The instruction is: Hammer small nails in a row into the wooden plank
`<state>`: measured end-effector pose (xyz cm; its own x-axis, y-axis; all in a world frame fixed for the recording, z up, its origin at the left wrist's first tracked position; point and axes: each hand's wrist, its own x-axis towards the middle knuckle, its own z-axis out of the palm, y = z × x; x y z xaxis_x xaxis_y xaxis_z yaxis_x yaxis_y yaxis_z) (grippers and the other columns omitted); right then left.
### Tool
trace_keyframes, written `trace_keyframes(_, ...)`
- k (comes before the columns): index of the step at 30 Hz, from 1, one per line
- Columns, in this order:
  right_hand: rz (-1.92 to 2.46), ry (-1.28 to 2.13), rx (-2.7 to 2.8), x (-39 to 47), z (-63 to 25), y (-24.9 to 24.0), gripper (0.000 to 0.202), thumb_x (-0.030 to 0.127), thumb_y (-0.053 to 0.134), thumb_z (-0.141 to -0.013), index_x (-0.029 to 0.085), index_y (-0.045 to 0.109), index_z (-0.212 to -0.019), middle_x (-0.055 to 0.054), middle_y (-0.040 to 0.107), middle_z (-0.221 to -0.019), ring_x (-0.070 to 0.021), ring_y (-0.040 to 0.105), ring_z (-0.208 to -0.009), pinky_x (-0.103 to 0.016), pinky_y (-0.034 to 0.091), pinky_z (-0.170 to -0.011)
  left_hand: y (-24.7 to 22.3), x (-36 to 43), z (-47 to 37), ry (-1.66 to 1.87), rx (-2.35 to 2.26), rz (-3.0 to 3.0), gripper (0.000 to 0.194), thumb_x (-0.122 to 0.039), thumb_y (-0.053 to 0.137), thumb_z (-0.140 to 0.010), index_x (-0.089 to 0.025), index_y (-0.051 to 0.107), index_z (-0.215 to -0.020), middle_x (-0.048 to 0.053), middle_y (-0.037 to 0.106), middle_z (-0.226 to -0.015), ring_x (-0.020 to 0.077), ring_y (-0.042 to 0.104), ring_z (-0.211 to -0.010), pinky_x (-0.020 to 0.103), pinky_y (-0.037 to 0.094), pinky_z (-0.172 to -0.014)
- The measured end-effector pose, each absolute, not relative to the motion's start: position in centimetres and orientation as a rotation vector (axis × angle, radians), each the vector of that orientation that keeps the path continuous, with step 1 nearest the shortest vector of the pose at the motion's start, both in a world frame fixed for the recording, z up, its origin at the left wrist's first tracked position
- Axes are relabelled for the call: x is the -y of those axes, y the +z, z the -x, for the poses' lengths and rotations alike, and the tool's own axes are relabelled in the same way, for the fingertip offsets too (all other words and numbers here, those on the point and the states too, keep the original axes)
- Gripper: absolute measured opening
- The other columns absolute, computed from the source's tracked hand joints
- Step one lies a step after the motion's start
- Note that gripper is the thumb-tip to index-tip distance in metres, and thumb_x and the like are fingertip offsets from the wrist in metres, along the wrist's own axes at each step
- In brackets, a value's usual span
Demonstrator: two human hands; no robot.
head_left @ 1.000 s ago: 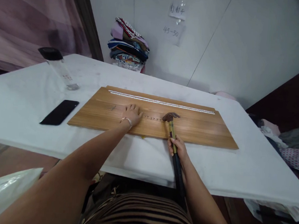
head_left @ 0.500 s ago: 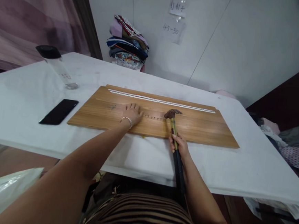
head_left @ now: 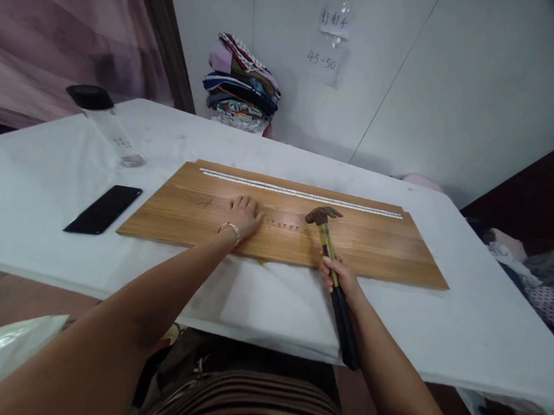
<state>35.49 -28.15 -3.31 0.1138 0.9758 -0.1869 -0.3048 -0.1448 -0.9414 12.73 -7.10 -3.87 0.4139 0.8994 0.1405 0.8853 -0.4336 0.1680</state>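
My right hand [head_left: 340, 274] is wrapped round the shaft of a claw hammer [head_left: 329, 243], whose rusty head hangs over the wooden board [head_left: 383, 254]. The hammer's black grip sticks out below the hand toward my body. A row of several small nails [head_left: 282, 225] runs along the middle of the board, between my hands. My left hand [head_left: 243, 216] lies flat on the board to the left of this row, fingers spread, with a bracelet at the wrist. Left of it, a few loose nails [head_left: 204, 203] lie on the wood.
Two white measuring strips [head_left: 302, 192] run along the board's far side. A black phone [head_left: 104, 210] and a clear bottle with a dark lid [head_left: 113, 132] are on the white table [head_left: 39, 233] to the left. Folded clothes [head_left: 243, 83] are stacked by the wall.
The hammer's black grip has swung out to the right and the shaft leans more. My left hand stays flat on the board. The whole view has shifted slightly.
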Motion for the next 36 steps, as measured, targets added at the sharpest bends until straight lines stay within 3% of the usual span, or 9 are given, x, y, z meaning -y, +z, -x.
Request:
trace_keyframes(6,1.086,1.429,0.784,28.9,-35.9,-4.2,0.038,0.046,0.074,-0.077,0.023,0.05,-0.094,0.012,0.049,-0.056,-0.006,0.039,-0.033,-0.018,0.034,-0.028,-3.7,7.2,-12.7,0.308,-1.655,-2.589,0.042,-0.044,0.04,-0.097,-0.022,0.065,-0.122,0.013,0.061,-0.139,0.0297,0.047,-0.134,0.046,0.033,-0.114)
trace_keyframes(24,1.102,1.291,0.81,27.6,-34.1,-5.6,0.045,0.059,0.073,-0.076,0.022,0.053,-0.094,0.011,0.049,-0.054,-0.0068,0.04,-0.032,-0.019,0.036,-0.028,-3.7,7.1,-12.9,0.33,-1.658,-2.566,0.041,-0.043,0.04,-0.097,-0.021,0.065,-0.121,0.012,0.061,-0.138,0.0291,0.048,-0.134,0.044,0.033,-0.113)
trace_keyframes(36,1.174,1.306,0.834,28.2,-33.8,-4.3,0.041,0.053,0.074,-0.079,0.022,0.054,-0.098,0.011,0.053,-0.058,-0.006,0.042,-0.034,-0.018,0.037,-0.03,-4.0,6.9,-12.9,0.343,-1.637,-2.548,0.044,-0.044,0.038,-0.098,-0.02,0.065,-0.123,0.014,0.06,-0.14,0.0295,0.046,-0.137,0.045,0.033,-0.114)
